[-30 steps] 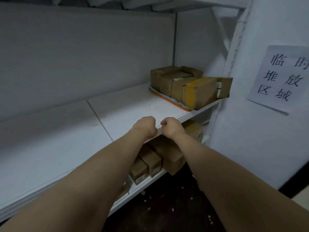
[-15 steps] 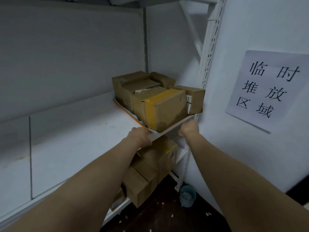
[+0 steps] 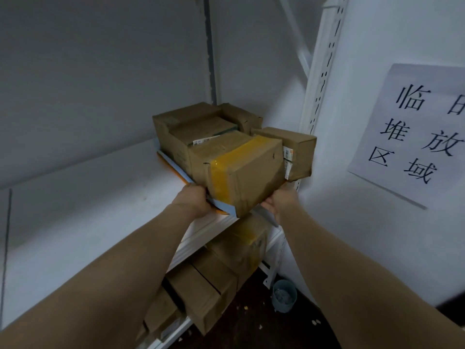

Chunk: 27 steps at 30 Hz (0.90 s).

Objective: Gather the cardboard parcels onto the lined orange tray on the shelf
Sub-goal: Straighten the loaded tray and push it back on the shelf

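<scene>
From the head view, the orange tray (image 3: 174,170) sits at the right end of the shelf (image 3: 100,197), its near corner with the pale blue liner (image 3: 222,205) poking past the shelf's front edge. The cardboard parcels (image 3: 191,124) are packed tightly on it. The left hand (image 3: 193,200) curls round the tray's near left edge. The right hand (image 3: 279,201) reaches in at the near right, well apart from the left. Its fingers are hidden beneath the taped parcel (image 3: 241,172), so I cannot tell whether it grips the tray or props the box. That taped parcel overhangs the tray's front edge, and the side parcel (image 3: 298,152) juts over the right edge beside the upright post (image 3: 319,71). If the tray is pulled or tilted forward, I judge that either box could slide off onto the lower-shelf boxes (image 3: 214,280) or the floor. The side parcel might also snag on the post. Compared with a second ago, the hands are no longer fists held together at the middle of the shelf's front edge. Half a second ago they were only arriving at the tray's corners. The parcels look undisturbed.
</scene>
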Tool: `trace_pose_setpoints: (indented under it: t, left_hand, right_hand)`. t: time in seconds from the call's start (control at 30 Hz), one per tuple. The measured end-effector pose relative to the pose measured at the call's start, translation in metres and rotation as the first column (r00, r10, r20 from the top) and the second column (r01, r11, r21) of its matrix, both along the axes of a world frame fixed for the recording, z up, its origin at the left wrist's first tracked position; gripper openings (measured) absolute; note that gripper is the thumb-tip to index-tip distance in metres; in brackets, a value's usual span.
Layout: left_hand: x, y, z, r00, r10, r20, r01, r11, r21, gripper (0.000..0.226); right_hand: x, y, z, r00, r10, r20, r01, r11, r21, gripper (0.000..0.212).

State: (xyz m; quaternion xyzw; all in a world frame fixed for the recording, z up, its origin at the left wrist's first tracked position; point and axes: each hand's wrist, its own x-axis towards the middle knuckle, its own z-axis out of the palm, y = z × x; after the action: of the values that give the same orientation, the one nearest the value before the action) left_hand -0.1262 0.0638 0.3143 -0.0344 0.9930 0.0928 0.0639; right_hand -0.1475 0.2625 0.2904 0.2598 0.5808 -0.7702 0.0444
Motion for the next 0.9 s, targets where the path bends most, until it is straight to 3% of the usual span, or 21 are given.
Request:
trace_pose_setpoints:
  t: [0.13, 0.3, 0.4, 0.57, 0.7, 0.9]
  left_hand:
    - [-0.008, -0.011, 0.001, 0.997, -0.081, 0.015, 0.081, 0.996, -0.031, 0.034]
    - [-0.016, -0.029, 0.009, 0.987, -0.152, 0.056, 0.157, 0.981, -0.11, 0.038]
    - [-0.015, -0.041, 0.012, 0.981, -0.168, 0.095, 0.182, 0.969, -0.168, 0.041]
    - [-0.003, -0.065, 0.015, 0.982, -0.165, 0.087, 0.181, 0.955, -0.233, 0.048]
    - [0.005, -0.065, 0.017, 0.983, -0.173, 0.06, 0.183, 0.939, -0.292, 0.054]
    - [0.008, -0.027, 0.018, 0.982, -0.19, 0.01, 0.182, 0.921, -0.346, 0.047]
  right_hand:
    - [-0.002, -0.003, 0.001, 1.0, 0.001, -0.03, -0.002, 1.0, -0.029, 0.038]
    - [-0.011, -0.016, -0.001, 0.994, -0.086, 0.069, 0.09, 0.994, -0.06, 0.029]
    - [-0.018, -0.03, 0.0, 0.993, -0.062, 0.099, 0.063, 0.998, -0.009, 0.032]
    - [-0.023, -0.059, 0.005, 0.999, 0.045, 0.008, -0.045, 0.999, 0.03, 0.034]
    - [-0.021, -0.065, 0.005, 0.999, 0.016, 0.052, -0.013, 0.998, -0.06, 0.022]
    - [-0.009, -0.052, 0.016, 0.994, 0.09, 0.065, -0.088, 0.995, -0.045, 0.033]
